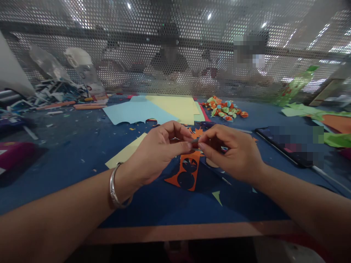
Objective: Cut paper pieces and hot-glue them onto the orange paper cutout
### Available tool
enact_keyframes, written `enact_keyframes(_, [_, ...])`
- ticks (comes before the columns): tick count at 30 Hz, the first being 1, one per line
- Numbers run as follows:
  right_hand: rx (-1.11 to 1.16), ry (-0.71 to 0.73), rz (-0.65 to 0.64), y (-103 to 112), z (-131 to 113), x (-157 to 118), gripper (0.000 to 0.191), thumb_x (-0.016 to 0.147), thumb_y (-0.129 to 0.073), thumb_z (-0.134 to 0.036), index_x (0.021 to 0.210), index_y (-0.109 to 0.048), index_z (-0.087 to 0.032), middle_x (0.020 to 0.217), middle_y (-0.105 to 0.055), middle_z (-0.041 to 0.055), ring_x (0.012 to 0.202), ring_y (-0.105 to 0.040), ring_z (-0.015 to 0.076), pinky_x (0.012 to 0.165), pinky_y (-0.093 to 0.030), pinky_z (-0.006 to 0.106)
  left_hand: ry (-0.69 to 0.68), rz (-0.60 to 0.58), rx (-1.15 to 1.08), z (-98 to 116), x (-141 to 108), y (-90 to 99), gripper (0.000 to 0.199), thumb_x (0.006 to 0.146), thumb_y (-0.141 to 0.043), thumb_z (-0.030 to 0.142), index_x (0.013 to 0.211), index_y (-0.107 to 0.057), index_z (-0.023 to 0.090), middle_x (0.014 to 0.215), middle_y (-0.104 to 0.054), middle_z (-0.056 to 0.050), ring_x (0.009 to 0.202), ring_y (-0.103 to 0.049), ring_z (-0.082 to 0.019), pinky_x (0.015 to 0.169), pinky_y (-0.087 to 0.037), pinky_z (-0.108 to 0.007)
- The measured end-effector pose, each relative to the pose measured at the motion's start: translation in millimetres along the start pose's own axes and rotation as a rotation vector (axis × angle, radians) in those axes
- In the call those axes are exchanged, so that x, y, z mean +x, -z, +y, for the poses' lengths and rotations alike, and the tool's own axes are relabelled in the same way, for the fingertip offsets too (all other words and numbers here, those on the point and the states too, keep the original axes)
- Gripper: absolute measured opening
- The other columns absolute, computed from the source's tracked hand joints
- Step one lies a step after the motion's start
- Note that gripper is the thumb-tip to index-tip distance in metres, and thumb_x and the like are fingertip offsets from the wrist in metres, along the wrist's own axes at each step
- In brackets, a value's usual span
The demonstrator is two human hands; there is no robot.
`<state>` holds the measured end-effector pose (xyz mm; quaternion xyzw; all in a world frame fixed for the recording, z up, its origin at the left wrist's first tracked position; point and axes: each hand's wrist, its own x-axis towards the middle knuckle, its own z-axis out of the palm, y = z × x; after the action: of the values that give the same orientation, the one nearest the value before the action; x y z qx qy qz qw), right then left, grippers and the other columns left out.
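Note:
Over the middle of the table, my left hand (161, 148) and my right hand (233, 149) meet at the fingertips. Between them both pinch a small dark piece (195, 141); its kind is too small to make out. Just below the fingers lies an orange paper scrap (181, 176) with round holes cut in it. More jagged orange scraps (197, 133) show behind the fingertips. A thin pen-like tool (223, 178) lies partly hidden under my right hand. A silver bangle (113, 186) circles my left wrist.
Blue and yellow paper sheets (131, 111) lie behind my hands, beside a pile of small folded paper pieces (226, 109). A phone (285, 146) with a cable rests at right, near green paper scraps (301, 110). Bottles (89, 75) stand before a perforated metal screen (126, 65); people are beyond it.

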<state>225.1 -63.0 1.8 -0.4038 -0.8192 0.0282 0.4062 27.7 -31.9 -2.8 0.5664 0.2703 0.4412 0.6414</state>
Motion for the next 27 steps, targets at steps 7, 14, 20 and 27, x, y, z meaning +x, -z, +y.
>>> enact_keyframes(7, [0.046, -0.01, -0.039, -1.2, 0.6, -2.2, 0.003, 0.09, -0.066, -0.015, 0.091, -0.067, -0.018, 0.072, -0.061, -0.0037, 0.057, -0.054, 0.0059, 0.051, -0.044, 0.019, -0.023, 0.068, -0.019, -1.7, 2.4, 1.2, 0.023, 0.074, -0.08, 0.013, 0.087, -0.061, 0.015, 0.084, -0.065, 0.003, 0.079, -0.064, -0.01, 0.08, -0.054, -0.026])
enact_keyframes(14, [0.177, -0.118, -0.05, -0.3, -1.4, -2.9, 0.002, 0.093, -0.066, -0.021, 0.094, -0.066, -0.019, 0.071, -0.063, -0.0039, 0.055, -0.058, 0.0064, 0.05, -0.046, 0.019, -0.024, 0.102, 0.009, 2.3, 2.2, 1.9, 0.022, 0.073, -0.078, 0.011, 0.086, -0.062, 0.016, 0.081, -0.063, 0.004, 0.075, -0.062, -0.008, 0.076, -0.051, -0.023])
enact_keyframes(20, [0.226, -0.204, -0.055, -0.7, 0.4, -1.2, 0.007, 0.093, -0.066, -0.026, 0.09, -0.066, -0.02, 0.07, -0.064, -0.0033, 0.052, -0.058, 0.0072, 0.048, -0.044, 0.021, -0.06, 0.075, 0.073, 1.6, 3.3, 5.1, 0.024, 0.075, -0.079, 0.013, 0.092, -0.062, 0.016, 0.085, -0.064, 0.003, 0.079, -0.065, -0.009, 0.078, -0.051, -0.025])
enact_keyframes(27, [0.147, -0.164, -0.017, -0.2, -1.0, -1.3, 0.006, 0.094, -0.065, -0.024, 0.089, -0.065, -0.019, 0.073, -0.064, -0.003, 0.053, -0.059, 0.0069, 0.047, -0.045, 0.02, -0.08, 0.002, 0.123, 0.8, 2.9, 4.6, 0.03, 0.08, -0.076, 0.015, 0.105, -0.059, 0.016, 0.081, -0.068, 0.001, 0.074, -0.066, -0.011, 0.068, -0.05, -0.023])
